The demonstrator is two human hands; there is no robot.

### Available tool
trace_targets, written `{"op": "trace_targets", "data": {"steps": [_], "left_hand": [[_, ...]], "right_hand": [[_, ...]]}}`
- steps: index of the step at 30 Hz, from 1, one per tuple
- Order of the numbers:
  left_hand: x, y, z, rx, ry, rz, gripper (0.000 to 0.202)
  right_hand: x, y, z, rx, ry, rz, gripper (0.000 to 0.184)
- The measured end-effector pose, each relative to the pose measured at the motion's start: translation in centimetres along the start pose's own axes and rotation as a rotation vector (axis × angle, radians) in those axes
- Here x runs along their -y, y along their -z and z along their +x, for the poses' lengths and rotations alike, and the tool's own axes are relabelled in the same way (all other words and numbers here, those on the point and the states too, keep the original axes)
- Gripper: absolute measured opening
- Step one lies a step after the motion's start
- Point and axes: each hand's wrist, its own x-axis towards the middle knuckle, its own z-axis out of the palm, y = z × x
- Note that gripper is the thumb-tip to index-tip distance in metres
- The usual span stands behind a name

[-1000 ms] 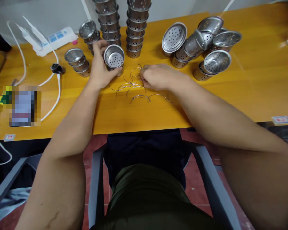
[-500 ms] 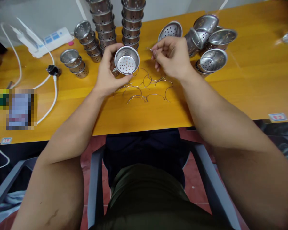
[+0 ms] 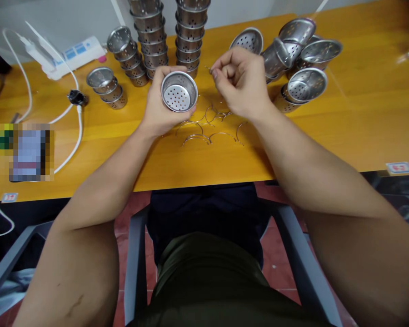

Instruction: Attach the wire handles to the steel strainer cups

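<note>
My left hand [image 3: 160, 106] is wrapped round a perforated steel cup [image 3: 179, 91], held above the orange table [image 3: 197, 159] with its open mouth facing me. My right hand [image 3: 240, 81] hovers just right of the cup, fingers pinched on a thin wire handle [image 3: 209, 69] whose end pokes out toward the cup's rim. Below both hands, several curved wire handles [image 3: 207, 131] lie loose on the table.
Two tall stacks of steel cups [image 3: 172, 36] stand behind the hands, shorter stacks [image 3: 104, 84] to the left, and a jumble of cups [image 3: 298, 59] to the right. A white power strip [image 3: 73, 52] and cables [image 3: 77, 131] lie at far left. Chair arms [image 3: 136, 254] show below the table edge.
My left hand lifted the cup off the table toward the middle. My right hand rose from the wire pile with one wire pinched and now holds it close beside the cup.
</note>
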Motion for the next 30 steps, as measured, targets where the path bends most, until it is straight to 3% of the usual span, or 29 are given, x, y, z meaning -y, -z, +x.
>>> {"op": "trace_targets", "data": {"steps": [4,9,14,19,26,30], "left_hand": [[0.2,-0.3,-0.5,0.105,0.118,-0.026,0.098],[-1.0,-1.1,-0.9,0.168,0.203,-0.033,0.087],[-2.1,-2.0,-1.0,0.176,0.275,0.012,0.091],[-1.6,-2.1,-1.3,0.167,0.278,0.008,0.101],[-1.9,-2.1,-1.2,0.183,0.295,0.008,0.098],[-2.3,-2.0,-1.1,0.193,0.238,0.008,0.112]], "right_hand": [[1.7,-0.9,-1.0,0.046,0.024,0.005,0.041],[4.0,-1.0,-1.9,0.092,-0.077,-0.146,0.039],[3.7,-0.7,-1.9,0.105,-0.055,-0.238,0.021],[2.5,-0.9,-1.8,0.082,0.048,-0.221,0.018],[3.5,-0.3,-2.1,0.126,-0.015,-0.223,0.018],[4.4,-0.8,-2.5,0.095,-0.046,-0.215,0.012]]}}
